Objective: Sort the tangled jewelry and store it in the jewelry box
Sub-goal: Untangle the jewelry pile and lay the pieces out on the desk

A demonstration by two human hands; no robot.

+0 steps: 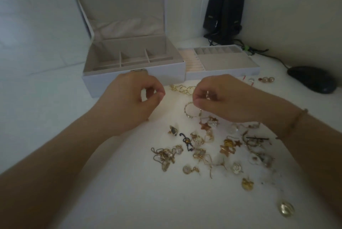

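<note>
1. Both hands hover above the white table (55,110), in front of the jewelry box. The left hand (133,99) has thumb and forefinger curled tip to tip; whether anything is caught between them cannot be told. The right hand (222,97) pinches a small ring-like piece (207,95) between thumb and fingers, and a thin bracelet (294,123) circles its wrist.
2. The jewelry box (133,77) stands open beyond the left hand, lid (118,2) raised upright, its divided beige compartments showing nothing inside; a metal clasp sits at the front edge.
3. Just beside the box on its right lies a separate tray (222,73) with ring rolls, a row of small cells and one wide flat section.
4. Two black speakers (224,14) stand against the wall behind the tray, cables trailing to the right.
5. A black computer mouse (312,78) rests at the far right of the table.
6. The tangled jewelry (212,151) spreads over the table below and to the right of the right hand: gold chains, star charms, clear stones, a black hook-shaped piece.
7. A gold bangle (192,110) lies directly under the right hand's fingers.
8. A gold wavy chain (185,89) lies between the hands, near the box front.
9. Pearl earrings (267,79) sit in front of the tray.
</note>
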